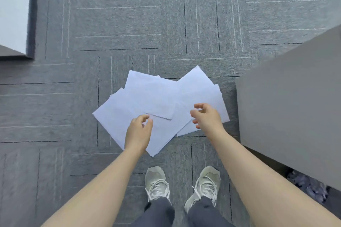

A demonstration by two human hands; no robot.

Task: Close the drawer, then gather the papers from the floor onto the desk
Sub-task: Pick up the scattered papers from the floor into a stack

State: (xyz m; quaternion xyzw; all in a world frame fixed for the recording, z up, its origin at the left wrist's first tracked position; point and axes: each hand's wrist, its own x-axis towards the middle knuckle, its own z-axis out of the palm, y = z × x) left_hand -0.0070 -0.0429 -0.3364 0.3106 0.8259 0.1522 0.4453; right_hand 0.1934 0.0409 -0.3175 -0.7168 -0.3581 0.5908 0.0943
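Both bare forearms reach down over the sneakers toward the loose papers fanned on the carpet floor. Left hand and right hand hover just above the near edges, fingers half curled, holding nothing; contact is unclear. Grey table stands right; no drawer shows.

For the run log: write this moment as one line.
phase: gathering | left hand: open, above papers | right hand: open, above papers | papers: overlapping on carpet | drawer: not visible
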